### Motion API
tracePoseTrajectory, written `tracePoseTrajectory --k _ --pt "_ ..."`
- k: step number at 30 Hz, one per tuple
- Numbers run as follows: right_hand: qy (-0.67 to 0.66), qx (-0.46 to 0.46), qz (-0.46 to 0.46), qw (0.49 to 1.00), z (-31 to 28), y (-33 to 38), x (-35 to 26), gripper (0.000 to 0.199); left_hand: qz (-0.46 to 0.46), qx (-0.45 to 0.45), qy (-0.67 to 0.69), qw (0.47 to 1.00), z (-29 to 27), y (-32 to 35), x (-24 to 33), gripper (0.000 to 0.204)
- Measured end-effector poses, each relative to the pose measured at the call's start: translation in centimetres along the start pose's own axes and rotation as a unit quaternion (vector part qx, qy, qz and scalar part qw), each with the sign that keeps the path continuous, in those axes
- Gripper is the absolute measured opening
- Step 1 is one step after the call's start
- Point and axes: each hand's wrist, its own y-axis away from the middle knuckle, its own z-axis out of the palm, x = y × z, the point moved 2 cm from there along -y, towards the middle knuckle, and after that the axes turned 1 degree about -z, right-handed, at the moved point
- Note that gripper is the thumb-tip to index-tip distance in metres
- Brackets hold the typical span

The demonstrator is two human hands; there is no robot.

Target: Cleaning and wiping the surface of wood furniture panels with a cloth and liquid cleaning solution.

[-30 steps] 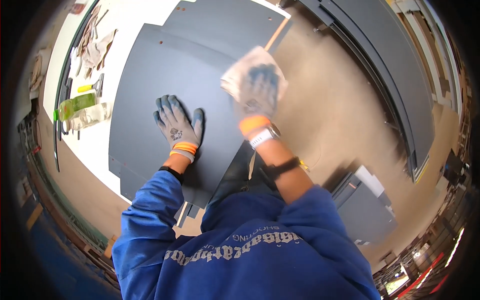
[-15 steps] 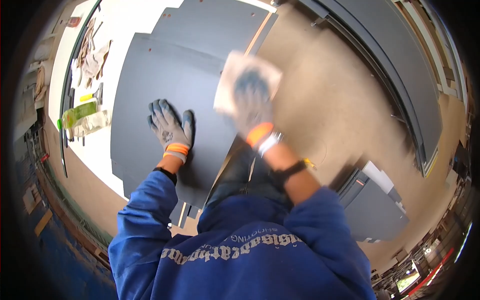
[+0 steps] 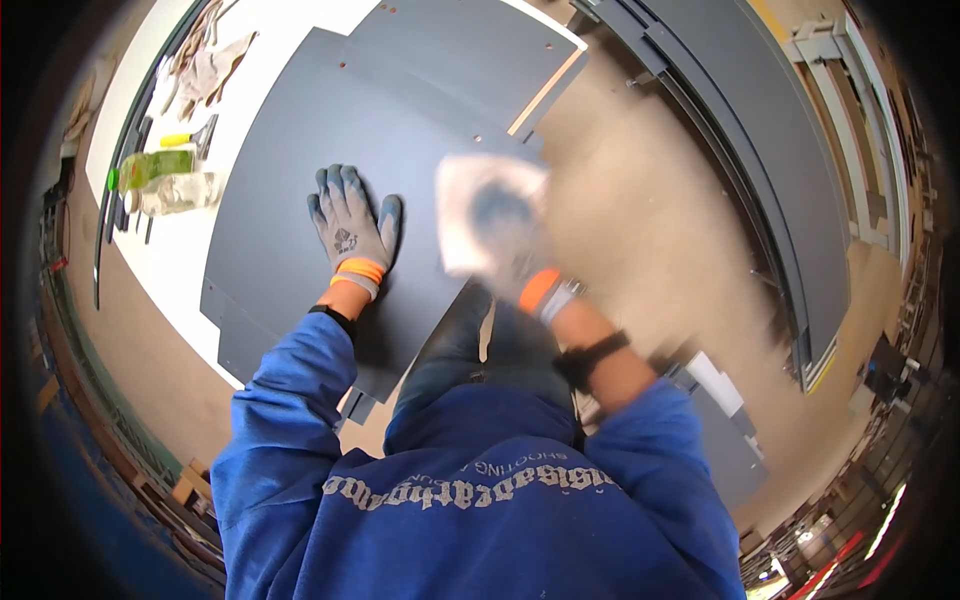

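My left hand (image 3: 353, 222), in a grey glove with blue fingertips and an orange cuff, lies flat on a large dark grey panel (image 3: 275, 215). Its fingers are stretched out and it holds nothing. In my right hand (image 3: 507, 232), gloved the same way, is a pale pinkish-white cloth (image 3: 458, 225), spread under the fingers at the panel's right edge. Motion smears this hand and the cloth, so the single fingers are hard to make out. Whether the cloth touches the panel there cannot be told.
Left of the panel, a white work surface (image 3: 247, 105) bears a green bottle (image 3: 160, 168), a clear bottle (image 3: 180, 193), a yellow-handled scraper (image 3: 185, 139) and crumpled rags (image 3: 215, 70). Long dark panels (image 3: 735, 110) stand to the right. Another grey panel (image 3: 735, 440) lies low at the right.
My right hand and the cloth have come nearer to me along the panel's right edge. My left hand remains flat on the panel. The whole view has shifted slightly.
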Motion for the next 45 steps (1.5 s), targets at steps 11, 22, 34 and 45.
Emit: tracePoseTrajectory --k 11,22,34,45 --pt "0.121 0.037 -0.056 0.99 2.1 1.1 -4.7 0.073 -0.011 0.037 0.04 0.998 0.4 0.3 -0.3 0.07" --pt "0.128 0.032 -0.133 0.982 0.3 -1.3 -1.4 0.059 -0.191 0.018 -0.04 0.981 -1.3 17.3 -11.6 0.072" --pt "0.031 -0.049 -0.342 0.938 9.0 6.0 -18.7 0.057 -0.241 0.066 0.069 0.966 0.8 20.6 -12.3 0.063" --pt "0.161 0.17 -0.071 0.97 5.7 4.7 -10.5 0.077 -0.194 0.104 0.091 0.971 -0.2 21.2 -12.5 0.057"
